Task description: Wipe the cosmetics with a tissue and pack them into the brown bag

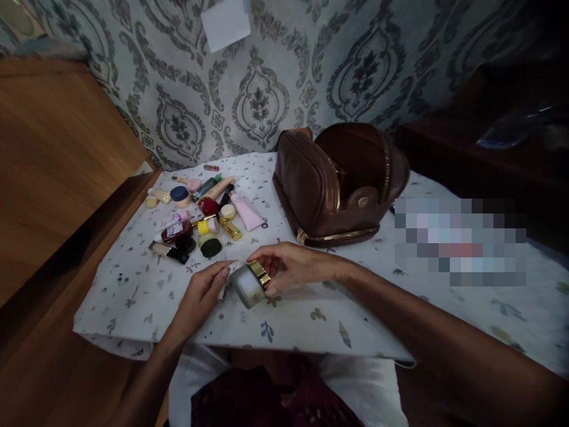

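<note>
Right hand [291, 267] gripping jar [248, 289] by cap [258, 273]; left hand [202, 293] lying at nine o'clock, hold unclear; sides likely slippery, wanting cupping.

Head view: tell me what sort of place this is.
Probably a room in a home, perhaps a bedroom, though no bed shows: patterned wallpaper, a leaf-printed cloth over the work surface, and personal cosmetics spread on it.
</note>
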{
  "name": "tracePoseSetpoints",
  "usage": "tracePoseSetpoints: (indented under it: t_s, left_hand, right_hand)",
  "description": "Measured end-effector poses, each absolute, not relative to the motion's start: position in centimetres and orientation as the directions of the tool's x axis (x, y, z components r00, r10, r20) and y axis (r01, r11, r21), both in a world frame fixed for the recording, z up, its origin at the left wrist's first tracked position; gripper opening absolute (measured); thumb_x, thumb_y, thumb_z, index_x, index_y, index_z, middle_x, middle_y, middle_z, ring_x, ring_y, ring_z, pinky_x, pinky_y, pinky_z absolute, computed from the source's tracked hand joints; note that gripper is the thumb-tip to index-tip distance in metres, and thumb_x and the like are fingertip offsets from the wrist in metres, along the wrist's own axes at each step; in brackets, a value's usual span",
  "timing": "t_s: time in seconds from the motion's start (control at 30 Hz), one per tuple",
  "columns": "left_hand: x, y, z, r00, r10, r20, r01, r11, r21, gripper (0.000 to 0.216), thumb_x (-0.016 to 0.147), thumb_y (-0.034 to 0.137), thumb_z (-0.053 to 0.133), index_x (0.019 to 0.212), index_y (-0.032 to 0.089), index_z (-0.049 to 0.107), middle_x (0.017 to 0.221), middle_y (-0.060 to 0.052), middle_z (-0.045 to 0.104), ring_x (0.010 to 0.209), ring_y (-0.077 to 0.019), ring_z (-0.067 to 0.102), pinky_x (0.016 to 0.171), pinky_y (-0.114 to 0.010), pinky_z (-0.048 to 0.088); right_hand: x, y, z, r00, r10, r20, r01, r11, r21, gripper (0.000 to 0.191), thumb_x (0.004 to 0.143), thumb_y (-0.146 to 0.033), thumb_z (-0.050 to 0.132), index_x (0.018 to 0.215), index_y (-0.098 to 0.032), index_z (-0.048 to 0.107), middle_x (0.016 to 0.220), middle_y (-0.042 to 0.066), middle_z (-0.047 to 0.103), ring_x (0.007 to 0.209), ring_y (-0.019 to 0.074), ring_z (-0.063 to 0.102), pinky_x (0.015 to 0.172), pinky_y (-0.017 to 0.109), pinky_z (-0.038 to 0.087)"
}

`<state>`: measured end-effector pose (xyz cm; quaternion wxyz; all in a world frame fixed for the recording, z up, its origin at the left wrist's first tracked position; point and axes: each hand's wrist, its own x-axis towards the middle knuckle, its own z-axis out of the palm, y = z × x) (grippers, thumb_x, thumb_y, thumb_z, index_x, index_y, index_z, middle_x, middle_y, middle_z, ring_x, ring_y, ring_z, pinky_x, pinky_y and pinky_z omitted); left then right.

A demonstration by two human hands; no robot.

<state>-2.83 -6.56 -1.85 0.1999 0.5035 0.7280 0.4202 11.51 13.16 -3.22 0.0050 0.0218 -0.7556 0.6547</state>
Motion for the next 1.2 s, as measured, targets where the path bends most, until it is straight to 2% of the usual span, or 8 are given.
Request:
tracePoseSetpoints:
  t_s: [0.1, 0.2, 0.27, 0.43, 0.6, 0.73, 1.0, 1.2]
  left_hand:
    - [-2.6, -6.4, -1.9, -0.452, 0.878, 0.159, 0.56, 0.14, 0.817, 0.033, 0.093, 0.04, 0.05, 0.108, 0.018, 0.069, 0.098, -0.005, 0.07, 0.089, -0.0196, 0.062, 0.081, -0.028, 0.049]
    - [-2.5, -6.2, -2.0, -0.508, 0.849, 0.146, 0.483, 0.14, 0.864, 0.032, 0.092, 0.04, 0.052, 0.108, 0.018, 0.068, 0.088, -0.003, 0.065, 0.076, -0.016, 0.059, 0.066, -0.023, 0.048]
    - [-2.5, -6.2, -2.3, -0.538, 0.837, 0.103, 0.386, 0.136, 0.912, 0.031, 0.091, 0.041, 0.053, 0.106, 0.018, 0.068, 0.082, -0.001, 0.063, 0.069, -0.0138, 0.056, 0.061, -0.021, 0.046]
    - [-1.7, -5.9, -3.1, -0.641, 0.765, -0.061, -0.01, 0.072, 0.997, 0.035, 0.083, 0.047, 0.065, 0.105, 0.02, 0.069, 0.088, -0.001, 0.07, 0.08, -0.0147, 0.064, 0.07, -0.022, 0.051]
    - [-0.6, -5.7, -3.2, -0.606, 0.741, -0.289, -0.389, 0.04, 0.92, 0.042, 0.071, 0.037, 0.079, 0.106, 0.017, 0.068, 0.087, -0.003, 0.074, 0.07, -0.0148, 0.07, 0.064, -0.022, 0.058]
    - [-0.2, -5.5, -2.4, -0.594, 0.686, -0.42, -0.53, 0.058, 0.846, 0.024, 0.078, 0.017, 0.072, 0.101, 0.012, 0.067, 0.09, -0.006, 0.076, 0.071, -0.013, 0.073, 0.063, -0.016, 0.059]
    - [0.9, -5.2, -0.8, -0.53, 0.663, -0.53, -0.64, 0.097, 0.762, 0.009, 0.087, 0.004, 0.057, 0.089, 0.007, 0.065, 0.085, -0.011, 0.076, 0.06, -0.011, 0.071, 0.059, -0.014, 0.059]
    - [0.8, -5.3, -1.4, -0.565, 0.648, -0.511, -0.626, 0.066, 0.777, 0.012, 0.078, 0.006, 0.07, 0.088, 0.008, 0.063, 0.076, -0.008, 0.074, 0.053, -0.009, 0.067, 0.055, -0.013, 0.057]
  right_hand:
    - [11.6, 13.1, -3.2, -0.999, -0.02, 0.032, -0.034, 0.141, -0.989, 0.052, 0.061, -0.025, 0.087, 0.109, -0.02, 0.066, 0.081, -0.003, 0.064, 0.075, 0.0121, 0.057, 0.072, 0.027, 0.049]
    - [11.6, 13.0, -3.3, -1.0, -0.016, 0.025, -0.026, 0.044, -0.999, 0.055, 0.062, -0.027, 0.087, 0.111, -0.019, 0.064, 0.083, -0.002, 0.064, 0.076, 0.0123, 0.058, 0.072, 0.028, 0.049]
    - [11.5, 12.9, -3.3, -1.0, -0.022, 0.021, -0.02, -0.05, -0.999, 0.055, 0.063, -0.03, 0.086, 0.112, -0.019, 0.062, 0.091, 0.0, 0.065, 0.08, 0.0132, 0.061, 0.075, 0.029, 0.049]
    - [11.3, 12.6, -3.2, -0.996, 0.072, 0.048, -0.061, -0.185, -0.981, 0.058, 0.062, -0.035, 0.087, 0.111, -0.018, 0.059, 0.1, 0.002, 0.065, 0.091, 0.0153, 0.062, 0.085, 0.032, 0.048]
    - [11.1, 12.3, -3.6, -0.983, 0.169, 0.069, -0.09, -0.121, -0.989, 0.059, 0.062, -0.038, 0.086, 0.11, -0.019, 0.057, 0.091, 0.001, 0.063, 0.079, 0.0139, 0.06, 0.072, 0.028, 0.047]
    - [11.1, 12.0, -3.5, -0.967, 0.232, 0.109, -0.126, -0.062, -0.99, 0.054, 0.064, -0.039, 0.084, 0.106, -0.02, 0.055, 0.09, -0.001, 0.06, 0.073, 0.0123, 0.057, 0.065, 0.025, 0.043]
    - [11.1, 11.5, -3.7, -0.91, 0.35, 0.224, -0.184, 0.143, -0.972, 0.052, 0.066, -0.035, 0.083, 0.103, -0.022, 0.05, 0.078, -0.004, 0.057, 0.068, 0.0124, 0.055, 0.06, 0.024, 0.043]
    - [11.1, 11.4, -4.2, -0.865, 0.392, 0.314, -0.198, 0.309, -0.93, 0.051, 0.066, -0.033, 0.083, 0.105, -0.022, 0.052, 0.086, -0.001, 0.058, 0.071, 0.0136, 0.056, 0.061, 0.026, 0.047]
